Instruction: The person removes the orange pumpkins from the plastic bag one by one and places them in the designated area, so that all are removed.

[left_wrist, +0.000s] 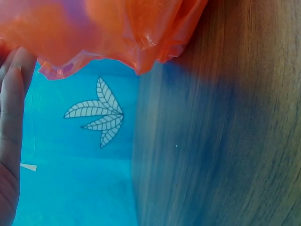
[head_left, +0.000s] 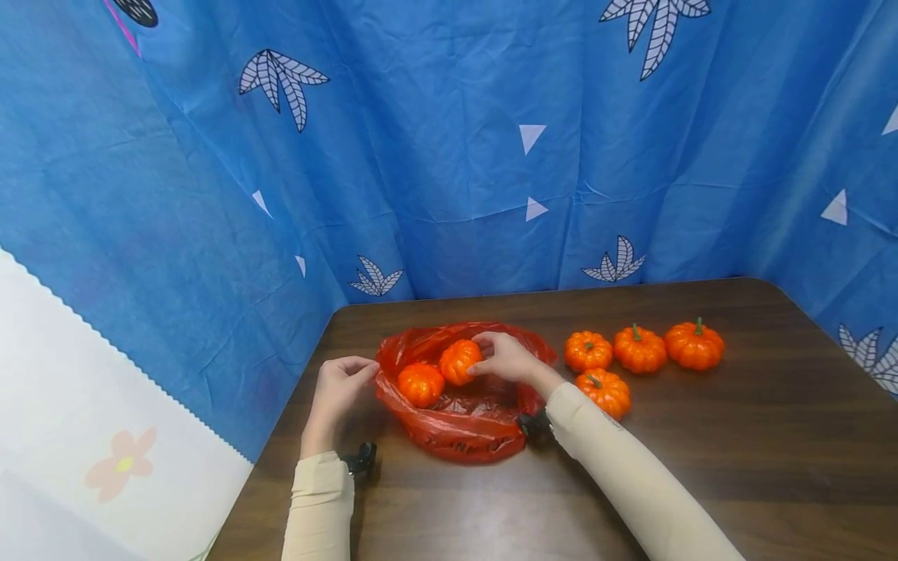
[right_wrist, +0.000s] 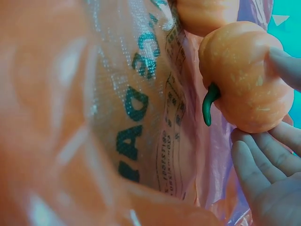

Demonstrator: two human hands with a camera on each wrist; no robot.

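A red plastic bag (head_left: pixel 456 436) lies spread open on the table, dark print showing on its near side. My left hand (head_left: pixel 340 389) pinches the bag's left rim between thumb and fingers. Inside the bag, my right hand (head_left: pixel 507 358) grips a small orange pumpkin (head_left: pixel 459 361); the right wrist view shows the pumpkin's green stem (right_wrist: pixel 211 103) and the thumb and fingers on either side of it. Another orange pumpkin (head_left: pixel 420 385) sits in the bag just left of the held one. In the left wrist view, the fingers (left_wrist: pixel 11 103) reach up to the bag's edge.
To the right of the bag several orange pumpkins stand on the brown wooden table (head_left: pixel 701 452): one (head_left: pixel 588 351) beside the bag, one (head_left: pixel 603 393) partly behind my right sleeve, and others (head_left: pixel 694 345) farther right. A blue curtain (head_left: pixel 449 156) hangs behind the table.
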